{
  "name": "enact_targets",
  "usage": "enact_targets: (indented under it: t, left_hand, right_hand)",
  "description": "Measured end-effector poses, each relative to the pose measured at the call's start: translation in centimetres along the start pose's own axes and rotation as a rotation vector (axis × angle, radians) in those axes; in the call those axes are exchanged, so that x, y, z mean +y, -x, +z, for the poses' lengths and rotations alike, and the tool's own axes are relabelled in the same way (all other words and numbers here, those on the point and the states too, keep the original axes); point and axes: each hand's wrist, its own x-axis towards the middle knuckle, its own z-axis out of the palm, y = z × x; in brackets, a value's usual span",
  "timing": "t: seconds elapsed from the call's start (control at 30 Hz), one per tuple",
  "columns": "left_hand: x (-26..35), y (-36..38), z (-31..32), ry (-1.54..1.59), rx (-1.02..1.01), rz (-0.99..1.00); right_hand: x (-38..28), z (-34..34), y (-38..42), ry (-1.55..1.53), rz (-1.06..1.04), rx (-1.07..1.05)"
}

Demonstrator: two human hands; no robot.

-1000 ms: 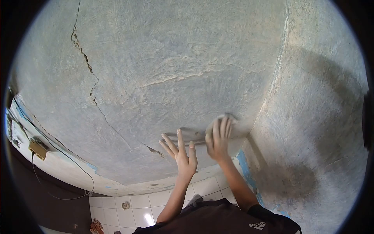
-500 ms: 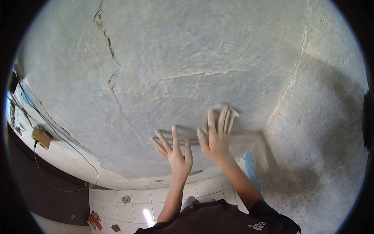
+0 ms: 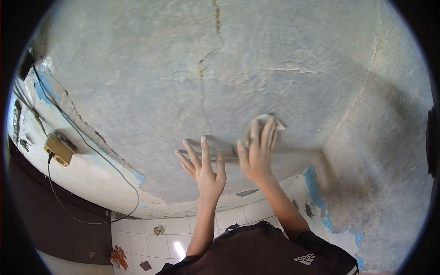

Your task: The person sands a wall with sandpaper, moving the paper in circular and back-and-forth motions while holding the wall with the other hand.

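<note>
Both my hands are raised against a rough grey plaster wall (image 3: 151, 105). My left hand (image 3: 205, 172) has its fingers spread on the wall and holds nothing. To its right, my right hand (image 3: 260, 153) presses a pale, thin piece (image 3: 279, 123), perhaps paper or sandpaper, to the wall under its fingertips. White dust coats the fingers of both hands. A crack (image 3: 217, 20) runs down the wall above my hands, and a raised ridge (image 3: 293, 70) of plaster crosses above my right hand.
On the left, a yellow socket box (image 3: 58, 149) with a plugged-in black cable (image 3: 91, 223) hangs on the wall. Below are white floor tiles (image 3: 158, 247), a round drain (image 3: 158, 230) and a brownish-red crumpled cloth (image 3: 118, 257). A wall corner with peeling blue paint (image 3: 313, 188) is at right.
The view has shifted, so the crack and socket box appear farther right. Both hands appear slightly higher in view, still at the wall; the pale piece stays under my right fingertips.
</note>
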Motion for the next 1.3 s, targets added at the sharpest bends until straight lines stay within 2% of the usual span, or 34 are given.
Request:
enact_targets:
  t: [0.07,0.23,0.3,0.37,0.43,0.5,0.57,0.63,0.7,0.8,0.9,0.93,0.97,1.03,1.13,1.23,1.3]
  left_hand:
    - [-2.0,0.0,-1.3,-0.001,-0.012,0.004]
    - [-6.2,0.6,-3.8,0.034,-0.013,0.008]
    - [-7.6,0.8,-4.4,0.078,-0.013,0.018]
    - [-8.9,1.0,-4.9,0.084,-0.003,0.029]
    - [-10.3,1.6,-4.9,0.077,-0.033,0.040]
    - [-11.3,1.9,-5.3,0.068,-0.060,0.053]
    - [-12.1,2.2,-5.8,-0.018,-0.129,0.048]
    - [-12.8,2.2,-6.0,-0.022,-0.134,0.064]
    - [-13.7,2.6,-5.8,0.030,-0.110,0.060]
    - [-14.4,3.0,-6.0,0.069,-0.097,0.055]
    - [-14.7,3.3,-6.6,0.093,-0.117,0.040]
    - [-14.8,3.2,-6.6,0.094,-0.112,0.044]
    - [-14.9,3.4,-6.7,0.091,-0.120,0.043]
    - [-14.9,3.5,-7.0,0.085,-0.132,0.046]
    - [-14.6,3.3,-7.2,0.097,-0.145,0.060]
    - [-14.5,3.3,-6.9,0.140,-0.140,0.064]
    - [-14.6,3.3,-6.8,0.163,-0.127,0.085]
  right_hand:
    - [-1.7,0.4,-1.4,-0.063,0.043,0.107]
    - [-7.1,4.9,2.9,-0.002,-0.020,0.022]
    - [-8.7,7.2,6.6,-0.006,0.003,-0.258]
    - [-9.6,9.1,7.0,0.019,0.014,-0.193]
    - [-10.6,9.3,3.8,0.050,-0.006,0.024]
    - [-12.1,7.4,-0.6,0.002,0.017,0.054]
    - [-13.7,6.9,-3.2,-0.074,0.019,0.187]
    - [-14.5,7.3,-2.2,-0.088,0.007,0.191]
    - [-14.3,8.9,1.8,-0.036,-0.012,-0.073]
    - [-12.8,14.5,10.7,0.010,0.081,-0.130]
    - [-12.3,14.2,11.5,0.201,-0.010,-0.112]
    - [-13.0,13.3,9.5,0.133,0.001,0.024]
    - [-13.2,12.1,7.3,0.131,0.000,0.026]
    - [-13.4,9.8,2.6,-0.020,0.130,0.153]
    - [-13.8,7.8,-1.3,-0.076,0.102,0.241]
    - [-13.9,9.7,1.9,-0.073,0.071,0.158]
    - [-13.4,13.1,7.4,-0.079,0.065,0.129]
